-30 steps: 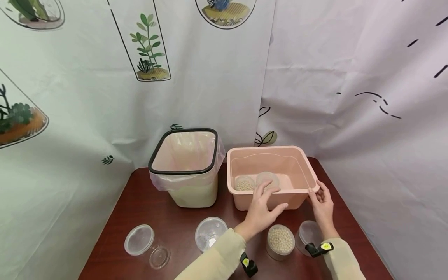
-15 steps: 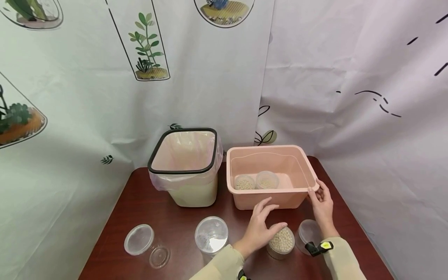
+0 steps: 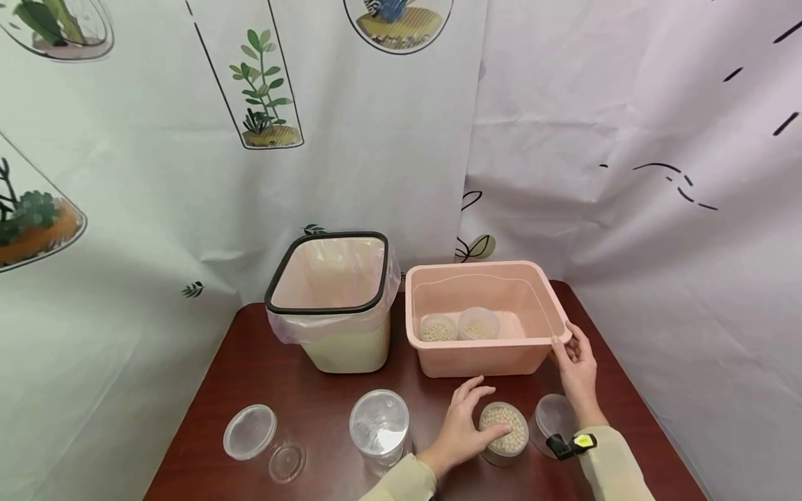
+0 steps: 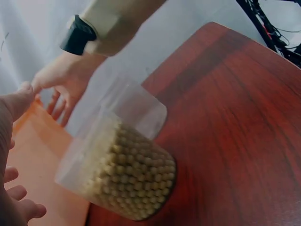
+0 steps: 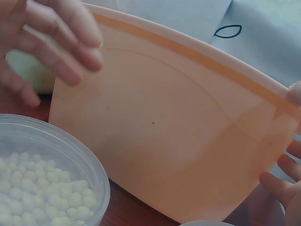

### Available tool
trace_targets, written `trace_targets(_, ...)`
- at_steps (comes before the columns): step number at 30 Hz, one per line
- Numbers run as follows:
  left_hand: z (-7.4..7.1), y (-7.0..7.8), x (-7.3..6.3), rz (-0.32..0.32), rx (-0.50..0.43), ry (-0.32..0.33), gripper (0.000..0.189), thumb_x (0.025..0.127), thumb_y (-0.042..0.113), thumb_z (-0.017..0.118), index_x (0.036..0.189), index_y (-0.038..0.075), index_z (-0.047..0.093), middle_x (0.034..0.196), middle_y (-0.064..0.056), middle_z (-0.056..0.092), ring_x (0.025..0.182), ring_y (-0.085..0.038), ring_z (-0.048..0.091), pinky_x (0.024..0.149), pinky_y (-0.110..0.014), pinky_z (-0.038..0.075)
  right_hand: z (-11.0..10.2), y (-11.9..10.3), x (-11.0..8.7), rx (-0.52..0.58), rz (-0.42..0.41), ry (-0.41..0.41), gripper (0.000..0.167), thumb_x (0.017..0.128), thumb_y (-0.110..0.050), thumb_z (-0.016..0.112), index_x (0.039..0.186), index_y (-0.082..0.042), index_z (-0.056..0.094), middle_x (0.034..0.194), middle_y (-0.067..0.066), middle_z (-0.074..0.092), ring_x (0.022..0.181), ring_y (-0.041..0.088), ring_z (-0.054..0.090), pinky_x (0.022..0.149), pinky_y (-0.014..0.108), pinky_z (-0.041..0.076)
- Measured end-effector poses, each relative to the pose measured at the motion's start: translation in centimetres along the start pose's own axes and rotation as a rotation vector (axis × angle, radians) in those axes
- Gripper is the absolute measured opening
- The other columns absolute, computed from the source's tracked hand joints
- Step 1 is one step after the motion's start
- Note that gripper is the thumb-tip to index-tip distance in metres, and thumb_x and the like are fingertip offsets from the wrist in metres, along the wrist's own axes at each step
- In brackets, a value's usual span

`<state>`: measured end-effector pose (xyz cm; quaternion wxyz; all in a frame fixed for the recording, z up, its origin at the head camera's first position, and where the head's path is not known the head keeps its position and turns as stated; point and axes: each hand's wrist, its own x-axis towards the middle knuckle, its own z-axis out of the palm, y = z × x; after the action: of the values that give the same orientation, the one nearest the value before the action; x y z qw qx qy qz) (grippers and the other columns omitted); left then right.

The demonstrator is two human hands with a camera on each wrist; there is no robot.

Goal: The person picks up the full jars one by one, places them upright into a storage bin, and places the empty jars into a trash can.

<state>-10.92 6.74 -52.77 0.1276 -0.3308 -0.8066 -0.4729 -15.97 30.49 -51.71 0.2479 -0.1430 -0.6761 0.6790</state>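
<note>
My left hand hovers beside a clear plastic jar filled with pale round beans. Its fingers are spread and its thumb reaches over the jar's near side; in the left wrist view the fingers look apart from the jar. My right hand holds the front right corner of a pink plastic basin, thumb at the rim and fingers below it. Two bean jars stand inside the basin: one at the left, another beside it. In the right wrist view the bean jar is lidded or open; I cannot tell.
A clear container stands right of the bean jar, by my right wrist. Further left are a clear jar, a tilted-looking clear container and a small clear round piece. A lined bin stands left of the basin.
My left hand has drawn back from the front of the basin, down toward the bean jar. The second jar inside the basin has come into clearer view. My right hand stays at the basin corner.
</note>
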Motion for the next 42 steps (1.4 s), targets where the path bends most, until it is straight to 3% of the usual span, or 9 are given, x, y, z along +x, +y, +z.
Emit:
trace_targets(8, 1.2, -1.1, -0.9, -0.038, 0.001, -0.032, 0.055, 0.070, 0.034, 0.081, 0.118, 0.018, 0.060, 0.132, -0.008, 0.048, 0.119, -0.028, 0.045, 0.093, -0.039, 0.040, -0.1, 0.1, 0.1, -0.017, -0.006, -0.008, 0.050, 0.091, -0.019, 0.060, 0.138, -0.017, 0.042, 0.121, 0.013, 0.047, 0.099, 0.005, 0.052, 0.078, 0.017, 0.047)
trace_targets(18, 2.1, -1.8, -1.8, -0.089, -0.019, -0.138, 0.056, 0.070, 0.035, 0.081, 0.119, 0.017, 0.060, 0.131, -0.006, 0.048, 0.118, -0.024, 0.046, 0.092, -0.036, 0.041, 0.1, 0.0, 0.1, 0.019, -0.002, -0.002, 0.050, 0.091, -0.014, 0.060, 0.138, -0.014, 0.042, 0.122, 0.016, 0.046, 0.098, 0.004, 0.052, 0.073, 0.011, 0.046)
trace_targets(24, 2.6, -2.2, -2.4, -0.074, -0.033, -0.200, 0.063, 0.069, 0.036, 0.081, 0.123, 0.016, 0.056, 0.134, -0.006, 0.044, 0.121, -0.023, 0.045, 0.094, -0.035, 0.041, 0.1, 0.2, 0.2, 0.013, -0.019, -0.006, 0.051, 0.091, -0.013, 0.059, 0.139, -0.013, 0.041, 0.123, 0.019, 0.046, 0.098, 0.003, 0.052, 0.073, 0.011, 0.046)
trace_targets(31, 3.3, -2.6, -2.6, -0.004, -0.017, -0.179, 0.074, 0.063, 0.032, 0.086, 0.126, 0.017, 0.050, 0.131, -0.010, 0.042, 0.119, -0.021, 0.046, 0.094, -0.032, 0.041, -0.1, 0.4, 0.4, -0.013, -0.018, -0.002, 0.050, 0.091, -0.017, 0.059, 0.138, -0.017, 0.042, 0.124, 0.016, 0.047, 0.100, 0.006, 0.052, 0.076, 0.014, 0.047)
trace_targets(42, 3.6, -2.4, -2.6, -0.040, -0.077, -0.163, 0.070, 0.064, 0.022, 0.086, 0.124, 0.015, 0.051, 0.126, -0.007, 0.043, 0.112, -0.015, 0.048, 0.091, -0.028, 0.042, 0.1, 0.1, 0.1, -0.019, -0.021, -0.003, 0.050, 0.092, -0.016, 0.058, 0.139, -0.014, 0.041, 0.124, 0.018, 0.046, 0.098, 0.003, 0.052, 0.074, 0.012, 0.046)
